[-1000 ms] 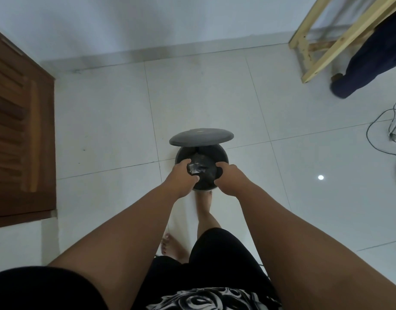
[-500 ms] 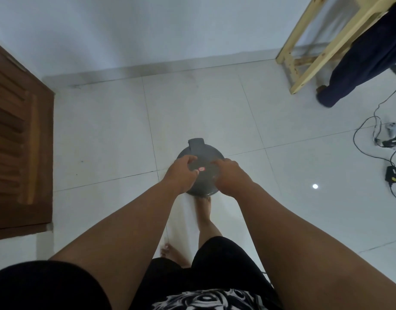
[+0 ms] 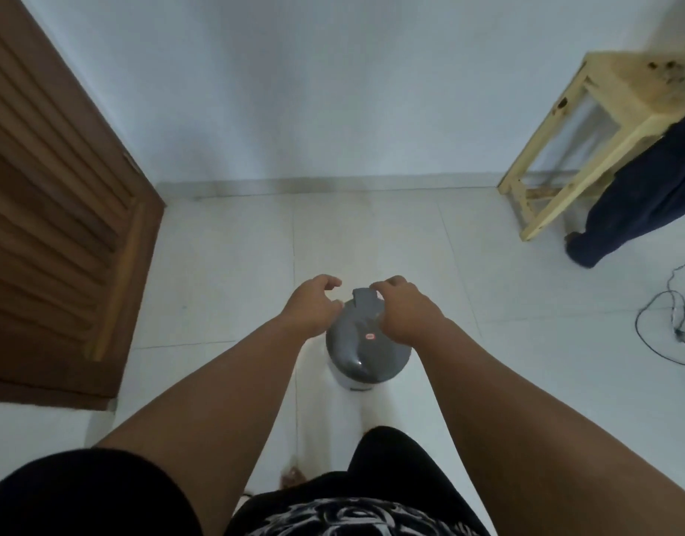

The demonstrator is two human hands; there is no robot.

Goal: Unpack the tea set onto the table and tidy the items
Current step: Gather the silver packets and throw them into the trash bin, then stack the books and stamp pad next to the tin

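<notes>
A plain room in a home, seen looking down at the floor.

Glossy white floor tiles (image 3: pixel 225 272) meet a bare white wall (image 3: pixel 294 90) at a low skirting across the middle of the frame. A brown louvred wooden door (image 3: pixel 54 226) fills the left side. In the upper right stands a small table (image 3: pixel 619 94) of pale, unpainted wood, with dark blue cloth (image 3: pixel 642 203) hanging in front of it down to the floor. At the right edge, black cables (image 3: pixel 677 330) lie loose on the tiles. A small grey-lidded bin (image 3: pixel 356 353) stands at centre.
</notes>
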